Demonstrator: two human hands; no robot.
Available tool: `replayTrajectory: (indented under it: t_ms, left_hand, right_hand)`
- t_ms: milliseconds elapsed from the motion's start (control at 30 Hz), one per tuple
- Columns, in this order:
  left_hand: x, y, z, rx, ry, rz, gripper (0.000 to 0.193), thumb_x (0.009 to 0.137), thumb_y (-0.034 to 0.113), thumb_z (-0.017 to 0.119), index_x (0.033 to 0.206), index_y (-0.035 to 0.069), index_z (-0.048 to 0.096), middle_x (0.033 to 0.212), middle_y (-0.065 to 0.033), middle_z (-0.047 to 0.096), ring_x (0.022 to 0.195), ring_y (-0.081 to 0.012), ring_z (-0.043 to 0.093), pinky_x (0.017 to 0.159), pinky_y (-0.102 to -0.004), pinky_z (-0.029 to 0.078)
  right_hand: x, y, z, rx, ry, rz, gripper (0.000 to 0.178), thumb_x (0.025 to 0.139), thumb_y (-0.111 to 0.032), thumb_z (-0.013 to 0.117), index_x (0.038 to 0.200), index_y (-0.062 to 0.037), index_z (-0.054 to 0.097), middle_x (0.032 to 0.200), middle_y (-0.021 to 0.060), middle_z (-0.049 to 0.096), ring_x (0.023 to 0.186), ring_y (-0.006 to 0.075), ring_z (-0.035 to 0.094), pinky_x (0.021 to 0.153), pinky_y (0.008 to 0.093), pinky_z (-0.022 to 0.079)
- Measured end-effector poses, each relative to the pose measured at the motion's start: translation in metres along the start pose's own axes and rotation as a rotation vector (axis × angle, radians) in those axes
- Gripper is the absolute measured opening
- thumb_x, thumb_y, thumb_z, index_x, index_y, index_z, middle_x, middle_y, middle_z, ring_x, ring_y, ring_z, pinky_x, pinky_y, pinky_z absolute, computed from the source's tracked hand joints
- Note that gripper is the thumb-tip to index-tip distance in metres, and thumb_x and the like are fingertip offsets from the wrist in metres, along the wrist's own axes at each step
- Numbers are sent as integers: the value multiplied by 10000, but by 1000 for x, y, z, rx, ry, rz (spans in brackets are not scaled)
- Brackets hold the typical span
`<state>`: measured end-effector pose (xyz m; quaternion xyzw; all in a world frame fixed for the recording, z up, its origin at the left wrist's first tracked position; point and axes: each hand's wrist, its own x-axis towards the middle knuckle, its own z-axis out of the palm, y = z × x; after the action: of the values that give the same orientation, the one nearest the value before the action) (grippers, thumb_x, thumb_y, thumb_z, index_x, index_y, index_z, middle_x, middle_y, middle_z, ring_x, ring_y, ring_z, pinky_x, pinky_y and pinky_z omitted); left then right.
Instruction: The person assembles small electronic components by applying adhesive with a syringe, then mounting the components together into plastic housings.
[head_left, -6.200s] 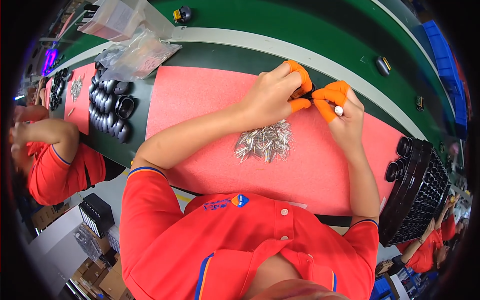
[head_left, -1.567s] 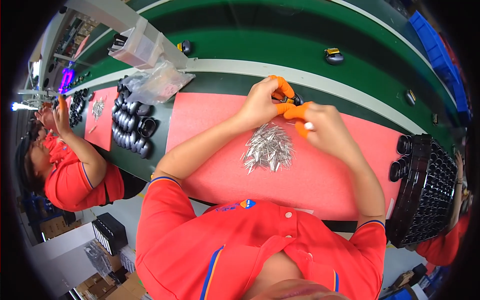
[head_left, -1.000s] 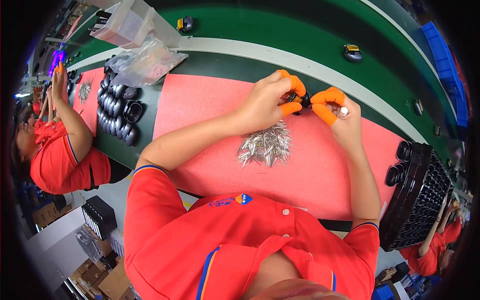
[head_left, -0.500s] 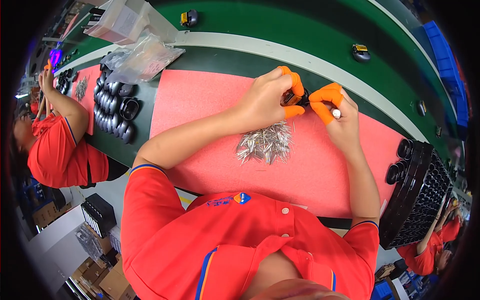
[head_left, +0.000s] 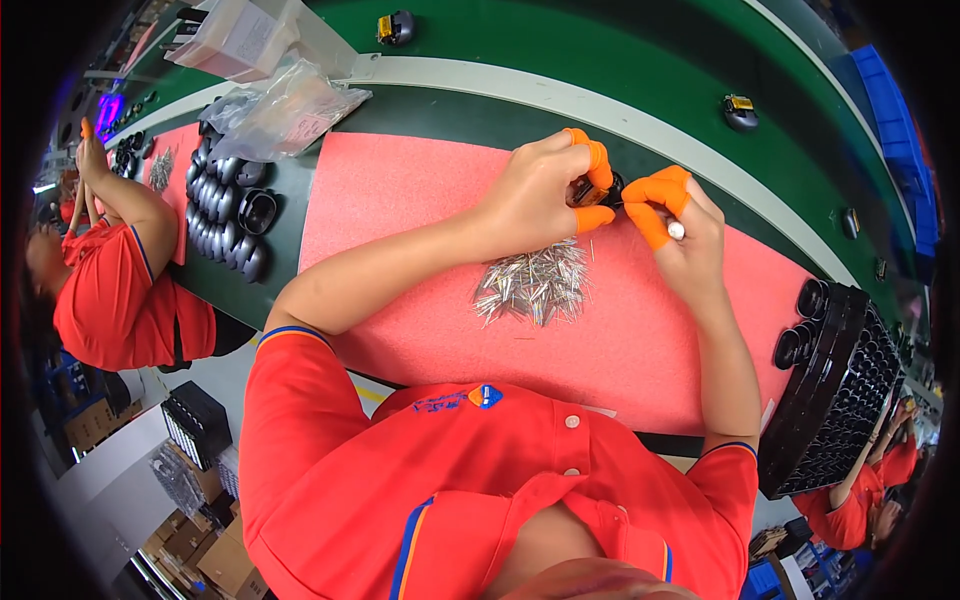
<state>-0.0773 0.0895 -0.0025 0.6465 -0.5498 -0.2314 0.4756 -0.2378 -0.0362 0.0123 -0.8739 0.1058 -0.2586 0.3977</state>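
Orange finger cots cover fingertips of both hands. My left hand (head_left: pixel 535 195) is closed around a small dark rounded housing (head_left: pixel 616 186) with a yellow-orange part, over the far side of the pink mat. Much of the housing is hidden by my fingers. Close on its right, my right hand (head_left: pixel 695 245) has its thumb and forefinger pinched at the housing's edge. A white-ended slim tool (head_left: pixel 676 230) sticks out of that hand; its other end is hidden. Below my left hand lies a pile of thin silvery metal pins (head_left: pixel 535 283).
Around the pins spreads the pink foam mat (head_left: pixel 400 190). Dark housings (head_left: pixel 225 205) and a plastic bag (head_left: pixel 290 115) sit at left, black trays (head_left: pixel 830 385) at right. Beyond runs a green conveyor (head_left: pixel 560 45) carrying units such as this one (head_left: pixel 740 112). Co-workers (head_left: pixel 120 290) flank me.
Units on the conveyor have shifted to the right. My hands stay together at the housing, moved very slightly right. The co-worker's raised hand at left has shifted a little.
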Motion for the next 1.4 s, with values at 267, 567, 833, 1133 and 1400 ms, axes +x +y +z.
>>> replayTrajectory:
  t_ms: [267,567,833,1133,1400]
  left_hand:
    - [-1,-1,1,-19,11,-29,306,681,-14,811,893,-3,592,1006,-93,610,761,-162,652,645,-269,574]
    - [0,-2,3,-60,-16,-16,303,679,-51,793,888,-1,579,1013,-95,603,786,-154,653,665,-269,574]
    - [-1,0,8,32,8,55,430,684,-48,778,1059,14,576,1026,-108,591,869,-205,659,696,-272,579]
    - [-1,19,5,68,-187,208,540,738,70,674,1262,99,550,994,-103,512,809,-273,518,696,-347,456]
    - [-8,42,9,-70,-126,277,369,709,204,791,1015,76,628,840,-95,542,743,-278,555,656,-362,466]
  right_hand:
    - [-16,3,-2,-419,8,-230,337,694,80,709,1024,16,697,875,120,634,691,238,625,582,326,516]
    - [-13,5,0,-435,17,-363,367,648,72,712,1013,29,698,867,124,638,644,236,625,530,321,503]
    - [-6,13,-15,-445,-102,-462,347,631,76,713,976,38,700,854,126,644,629,235,620,513,317,495]
    - [22,-14,-43,1267,171,218,643,992,-522,368,1267,36,528,678,21,488,465,89,354,384,225,278]
    - [26,-24,-16,1859,-27,-37,695,977,-552,284,1163,21,630,520,16,347,414,106,301,371,238,283]
